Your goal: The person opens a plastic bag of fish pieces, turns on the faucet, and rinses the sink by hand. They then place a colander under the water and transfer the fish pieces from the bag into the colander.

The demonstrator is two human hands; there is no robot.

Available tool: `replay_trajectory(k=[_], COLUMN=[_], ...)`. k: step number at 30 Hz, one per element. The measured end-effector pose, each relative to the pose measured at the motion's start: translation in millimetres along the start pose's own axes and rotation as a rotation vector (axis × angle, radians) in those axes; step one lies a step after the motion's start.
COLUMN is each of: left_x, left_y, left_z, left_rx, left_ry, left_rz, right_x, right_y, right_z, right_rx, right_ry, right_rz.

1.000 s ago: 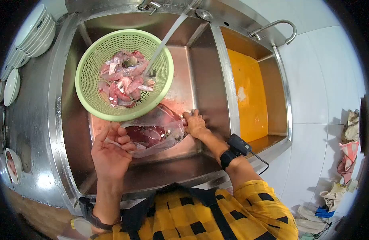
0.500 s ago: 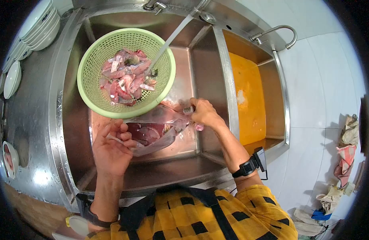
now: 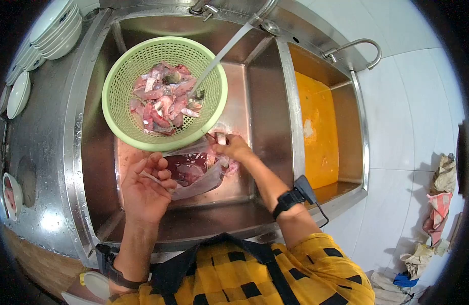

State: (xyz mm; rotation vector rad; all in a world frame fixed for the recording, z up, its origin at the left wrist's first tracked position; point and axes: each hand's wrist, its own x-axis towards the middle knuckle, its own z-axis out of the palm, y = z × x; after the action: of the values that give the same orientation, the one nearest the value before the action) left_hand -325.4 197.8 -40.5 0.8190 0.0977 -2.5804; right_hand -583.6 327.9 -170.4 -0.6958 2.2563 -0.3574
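Observation:
My left hand [image 3: 147, 188] has its fingers curled on the near-left edge of a clear plastic bag [image 3: 199, 185], which holds dark red liquid and meat pieces. At the bag's right end, my right hand [image 3: 233, 148] grips a pale piece of fish [image 3: 220, 138] between thumb and fingers. Just beyond the bag stands a green colander [image 3: 112, 114] with pink fish pieces [image 3: 165, 99] in it. A stream of water [image 3: 219, 57] runs into the colander. Some pink pieces [image 3: 233, 168] lie at the bag's right side.
The steel sink [image 3: 272, 96] surrounds the colander and bag. To its right, another basin holds orange liquid [image 3: 321, 132] under a curved faucet [image 3: 364, 41]. Stacked bowls [image 3: 59, 33] and a small dish of meat [image 3: 11, 195] stand on the left counter. Cloths [image 3: 440, 203] lie far right.
My right hand has moved left and a little nearer, closer to the bag's opening, with the pale piece in its fingers. The bag's right end has shifted left. My left hand keeps its hold.

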Motion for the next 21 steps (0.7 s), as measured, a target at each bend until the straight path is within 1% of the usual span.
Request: replay_trajectory(k=[1, 3, 4, 6, 7, 8, 10, 11, 13, 14, 16, 17, 19, 20, 21], left_x=[0, -1, -2, -1, -2, -2, -2, -1, -2, -2, -2, -3, -4, -4, -5], left_y=[1, 1, 2, 3, 3, 3, 3, 3, 3, 4, 5, 6, 8, 8, 8], left_z=[-1, 1, 1, -1, -2, -2, -1, 0, 1, 1, 2, 3, 6, 6, 6], left_rx=[-0.005, -0.005, -0.011, -0.018, -0.021, -0.029, -0.007, -0.011, -0.030, -0.029, -0.029, -0.033, -0.014, -0.020, -0.031], left_ry=[0.004, 0.009, 0.007, 0.011, 0.015, 0.014, 0.032, 0.032, 0.038, 0.037, 0.036, 0.033, 0.026, 0.024, 0.033], left_rz=[-0.008, -0.014, -0.019, -0.016, -0.015, -0.009, 0.008, 0.011, 0.006, 0.005, 0.043, 0.043, 0.068, 0.071, 0.069], right_x=[1, -1, 0, 9, 13, 9, 2, 2, -2, -14, -44, -55, -77, -92, -98], right_y=[-6, -13, -8, 17, 32, 34, 38, 40, 46, 33, 2, -9, -32, -48, -54], right_z=[6, 16, 17, 14, 16, 9, -4, -6, -7, -19, -50, -61, -80, -97, -106], right_rx=[0.003, -0.261, -0.262, 0.122, 0.310, 0.303, 0.727, 0.723, 1.010, 1.011, 0.973, 0.968, 0.874, 0.799, 0.821], right_ry=[-0.004, 0.096, 0.094, 0.010, 0.093, 0.089, 0.078, 0.076, 0.165, 0.167, 0.115, 0.116, 0.177, 0.152, 0.179], right_rz=[-0.003, 0.039, 0.039, 0.020, -0.118, -0.124, 0.152, 0.149, 0.053, 0.053, -0.066, -0.068, -0.278, -0.262, -0.314])
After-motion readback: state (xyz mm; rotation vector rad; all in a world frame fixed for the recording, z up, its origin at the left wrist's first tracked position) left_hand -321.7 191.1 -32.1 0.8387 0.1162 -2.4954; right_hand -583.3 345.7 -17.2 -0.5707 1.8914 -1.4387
